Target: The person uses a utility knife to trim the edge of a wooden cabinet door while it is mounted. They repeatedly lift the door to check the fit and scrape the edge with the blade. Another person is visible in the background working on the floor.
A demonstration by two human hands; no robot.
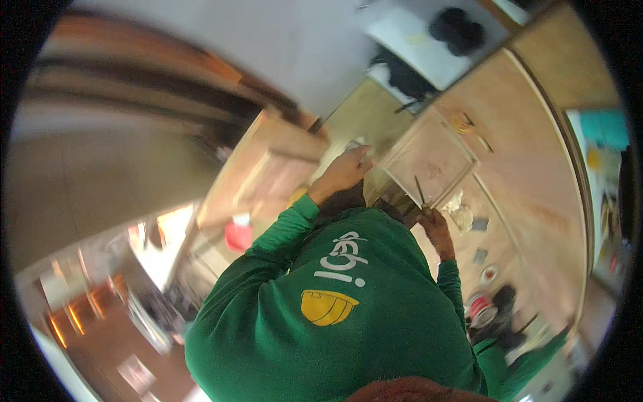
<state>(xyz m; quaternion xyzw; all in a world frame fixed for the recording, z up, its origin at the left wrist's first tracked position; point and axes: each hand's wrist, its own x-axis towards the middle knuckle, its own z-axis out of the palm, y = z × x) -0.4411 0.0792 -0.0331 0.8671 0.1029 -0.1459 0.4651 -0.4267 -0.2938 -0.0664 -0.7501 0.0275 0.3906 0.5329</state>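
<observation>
My right hand [437, 231] is wrapped round the handle of a screwdriver [418, 190]. Its thin dark shaft points away from me, over the near edge of a framed wooden panel [429, 157]. My left hand [343, 172] is stretched forward in front of my body with its fingers apart. Just beyond its fingertips is a small whitish thing [356, 143], too blurred to name; I see no grip on it. Light brown crumbs lie on the framed panel.
A wooden box-like piece [261, 167] stands to the left, near a red object [238, 234]. On the right runs a long wooden board [529, 167]. A red and white tin [480, 309] is at lower right, beside another person's green sleeve [536, 362].
</observation>
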